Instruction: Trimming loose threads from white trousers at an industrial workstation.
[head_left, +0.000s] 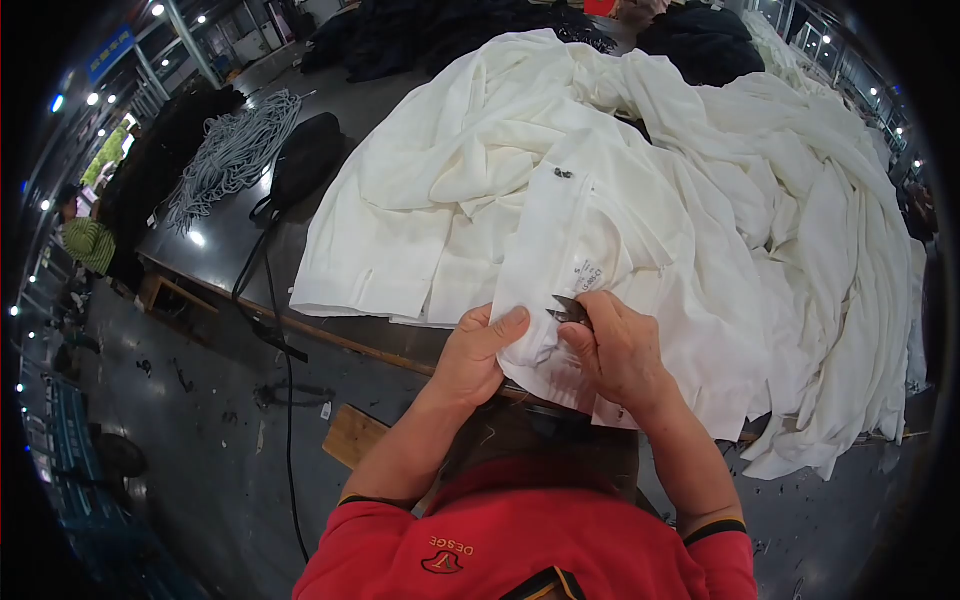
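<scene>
My left hand (480, 352) grips the edge of a white fabric garment (536, 247), thumb on top, near the table's front edge. In my right hand (615, 345) is a pair of dark metal thread snips (574, 311), their two pointed blades apart and directed left over the cloth. The blades lie just right of my left thumb. A strip of the garment runs upward from my hands, with a small dark mark near its top. Printed writing shows on the cloth just above the snips. Whether the blades touch a thread cannot be told.
More white garments (795, 172) cover the dark table (360, 105) and hang over its front edge at the right. A bundle of grey cord (240, 150) and a black object (307, 161) with a hanging cable lie left. Dark fabric (697, 41) lies behind. A person in a striped green cap (88, 244) is far left.
</scene>
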